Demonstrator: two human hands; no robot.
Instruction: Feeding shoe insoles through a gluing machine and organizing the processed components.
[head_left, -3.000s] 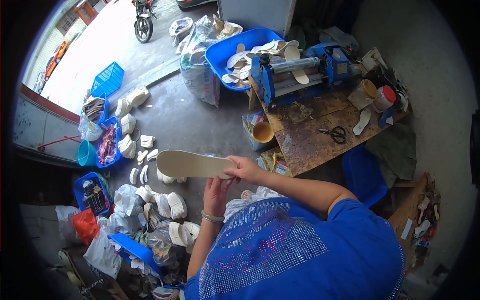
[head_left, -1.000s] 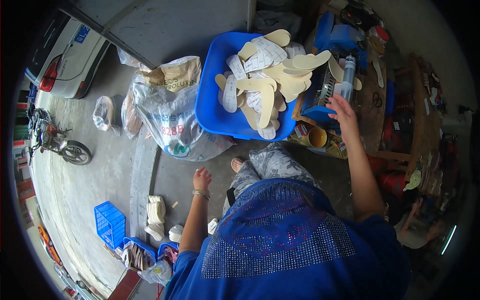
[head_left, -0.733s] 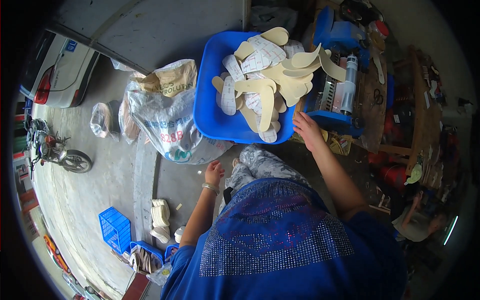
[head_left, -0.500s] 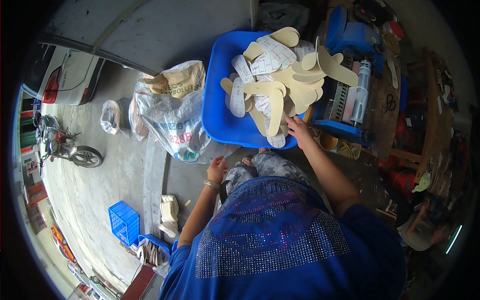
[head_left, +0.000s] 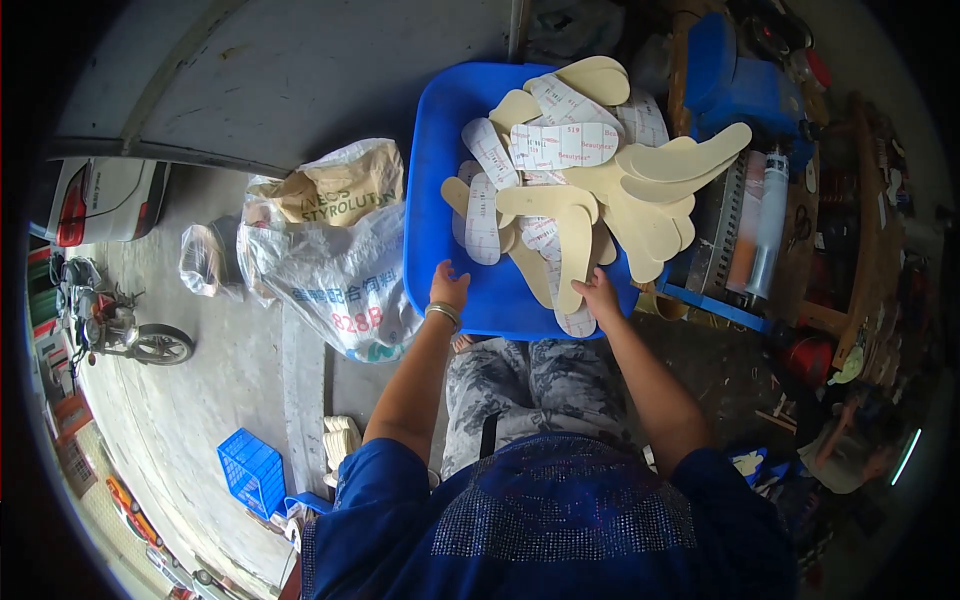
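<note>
Woven white plastic sack (head_left: 335, 270) slumps left | left hand (head_left: 448, 287), grip spread, rests on big blue plastic tub (head_left: 450, 150) | right hand (head_left: 600, 293) pinches a tan shoe insole (head_left: 573, 262) | heaped insoles overhang rim, may slide off.

A shoe-making workshop: a blue tub (head_left: 430, 200) heaped with cut insoles (head_left: 575, 190) beside a blue machine (head_left: 735, 90)
</note>
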